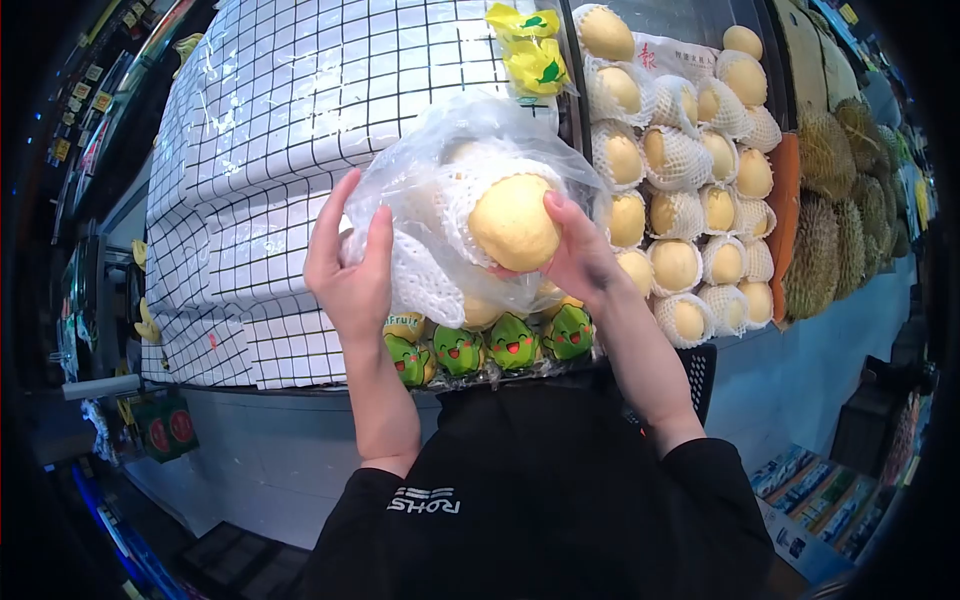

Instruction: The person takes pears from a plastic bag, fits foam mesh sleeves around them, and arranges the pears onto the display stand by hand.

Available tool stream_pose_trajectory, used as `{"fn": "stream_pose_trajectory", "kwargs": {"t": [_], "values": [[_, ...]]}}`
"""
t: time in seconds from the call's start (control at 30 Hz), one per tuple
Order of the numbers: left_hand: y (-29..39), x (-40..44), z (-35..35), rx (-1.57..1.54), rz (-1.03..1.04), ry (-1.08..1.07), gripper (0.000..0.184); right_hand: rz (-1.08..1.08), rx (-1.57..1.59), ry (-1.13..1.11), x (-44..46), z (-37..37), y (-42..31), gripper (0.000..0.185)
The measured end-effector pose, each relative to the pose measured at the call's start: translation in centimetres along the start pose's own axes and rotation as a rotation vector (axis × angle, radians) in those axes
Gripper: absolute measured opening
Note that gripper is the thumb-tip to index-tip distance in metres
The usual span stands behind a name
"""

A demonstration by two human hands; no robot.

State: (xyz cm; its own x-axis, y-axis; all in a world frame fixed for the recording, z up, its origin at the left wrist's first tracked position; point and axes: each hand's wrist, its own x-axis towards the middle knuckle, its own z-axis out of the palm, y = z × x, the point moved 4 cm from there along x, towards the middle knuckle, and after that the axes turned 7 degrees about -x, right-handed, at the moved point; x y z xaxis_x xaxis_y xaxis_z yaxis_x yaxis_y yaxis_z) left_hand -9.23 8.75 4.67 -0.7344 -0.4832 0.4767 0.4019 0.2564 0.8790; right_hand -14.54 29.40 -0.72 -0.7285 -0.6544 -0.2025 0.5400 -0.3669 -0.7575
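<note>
My right hand (pixel 580 250) grips a round yellow fruit (pixel 515 223) from its right side, thumb on top. A white foam net (pixel 463 205) sits around the fruit's left part. Both are over a clear plastic bag (pixel 415 150), which holds more netted fruit. My left hand (pixel 350 265) is to the left of the fruit, fingers apart, beside an empty-looking foam net (pixel 425 280) that hangs near its thumb. Whether that hand touches the net or bag is hard to tell. Below the bag lie packs with green smiling cartoon faces (pixel 513 340).
Rows of netted yellow fruit (pixel 675 265) fill a bin at the right. Durians (pixel 815 250) lie beyond an orange divider (pixel 787 215). A checkered cloth (pixel 260 130) covers the stand at left, with yellow-green packets (pixel 530 55) on its far right.
</note>
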Motion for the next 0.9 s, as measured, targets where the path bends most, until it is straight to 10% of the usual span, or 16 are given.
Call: {"fn": "stream_pose_trajectory", "kwargs": {"t": [0.1, 0.3, 0.9], "values": [[2.3, -3.0, -0.7, 0.286, 0.277, -0.107, 0.037, -0.169, -0.15, -0.01, -1.0, 0.2, -0.5, 0.075], [3.7, -4.9, 2.1, 0.118, 0.057, -0.504, 0.036, -0.279, -0.352, 0.017, -3.8, 0.8, -0.4, 0.084], [3.0, -8.4, 4.2, 0.063, 0.08, -0.591, 0.01, -0.228, -0.392, 0.241, -6.3, -1.4, 2.1, 0.068]]}}
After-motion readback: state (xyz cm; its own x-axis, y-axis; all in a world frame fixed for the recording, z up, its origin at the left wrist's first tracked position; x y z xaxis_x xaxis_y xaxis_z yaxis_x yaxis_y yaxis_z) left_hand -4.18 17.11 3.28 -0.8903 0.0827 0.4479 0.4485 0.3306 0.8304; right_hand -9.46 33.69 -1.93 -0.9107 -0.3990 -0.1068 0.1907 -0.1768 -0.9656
